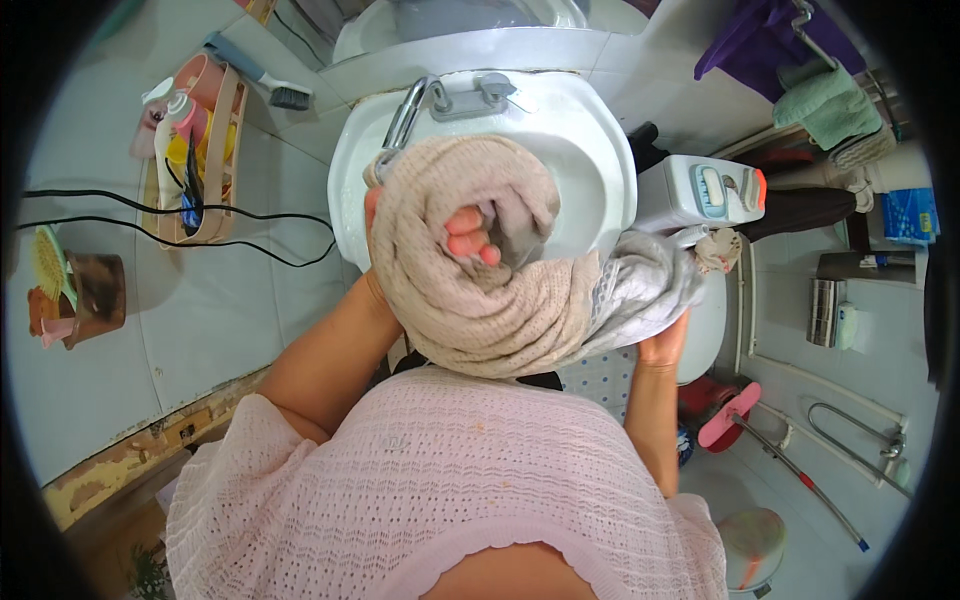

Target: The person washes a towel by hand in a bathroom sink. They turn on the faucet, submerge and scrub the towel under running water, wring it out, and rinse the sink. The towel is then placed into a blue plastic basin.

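A beige patterned cloth (450, 322), wet-looking and rolled into a thick coil, is held up over the near part of the white washbasin (619, 172). My left hand (469, 234) grips the coil from its left side; its fingertips show in the hollow at the centre, the rest is mostly hidden by fabric. At the right, the cloth runs into a twisted greyish-white end, and my right hand (666, 341) is closed around that end, its fingers largely covered. The chrome faucet (409, 112) stands behind the coil, its spout close to the cloth's upper left edge.
Black cables (292, 219) cross the left wall, near a basket (225, 172) of bottles and a cup with a hairbrush (51, 262). A scrub brush (289, 96) hangs by the basin. Right of the basin are a white container (675, 187), a toilet (709, 322) and a pink-headed floor tool (731, 416).
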Available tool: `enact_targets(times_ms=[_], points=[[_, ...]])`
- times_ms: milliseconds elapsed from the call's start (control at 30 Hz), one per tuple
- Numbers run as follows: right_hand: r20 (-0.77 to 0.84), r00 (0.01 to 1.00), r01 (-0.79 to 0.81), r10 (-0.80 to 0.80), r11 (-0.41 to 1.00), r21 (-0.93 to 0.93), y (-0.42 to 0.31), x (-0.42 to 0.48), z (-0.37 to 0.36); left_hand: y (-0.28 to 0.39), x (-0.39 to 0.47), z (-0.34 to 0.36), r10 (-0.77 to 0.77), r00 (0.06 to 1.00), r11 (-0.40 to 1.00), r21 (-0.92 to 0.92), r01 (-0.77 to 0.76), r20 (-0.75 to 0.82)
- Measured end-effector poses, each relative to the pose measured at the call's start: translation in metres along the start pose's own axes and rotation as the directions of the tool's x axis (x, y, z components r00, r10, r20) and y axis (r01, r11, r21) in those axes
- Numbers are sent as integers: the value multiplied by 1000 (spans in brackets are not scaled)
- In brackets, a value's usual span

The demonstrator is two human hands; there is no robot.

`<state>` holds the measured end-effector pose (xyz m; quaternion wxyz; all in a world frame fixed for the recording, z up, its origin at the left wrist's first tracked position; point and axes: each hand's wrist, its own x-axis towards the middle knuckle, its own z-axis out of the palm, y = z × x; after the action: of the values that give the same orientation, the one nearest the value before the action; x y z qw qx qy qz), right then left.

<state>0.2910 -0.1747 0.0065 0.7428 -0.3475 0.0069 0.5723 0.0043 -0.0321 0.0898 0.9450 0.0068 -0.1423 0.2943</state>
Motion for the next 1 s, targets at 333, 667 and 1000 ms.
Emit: enact_targets(times_ms=[333,667,1000], points=[[189,981,174,45,233,-957,-44,-10,123,46,-13,-14,-68,994,995,72,62,88],[28,943,90,331,-176,-980,37,66,6,31,-59,-51,277,891,937,308,-167,-358],[-139,711,197,689,-385,-902,-39,128,125,14,-33,-31,466,858,855,360,-373,-218]])
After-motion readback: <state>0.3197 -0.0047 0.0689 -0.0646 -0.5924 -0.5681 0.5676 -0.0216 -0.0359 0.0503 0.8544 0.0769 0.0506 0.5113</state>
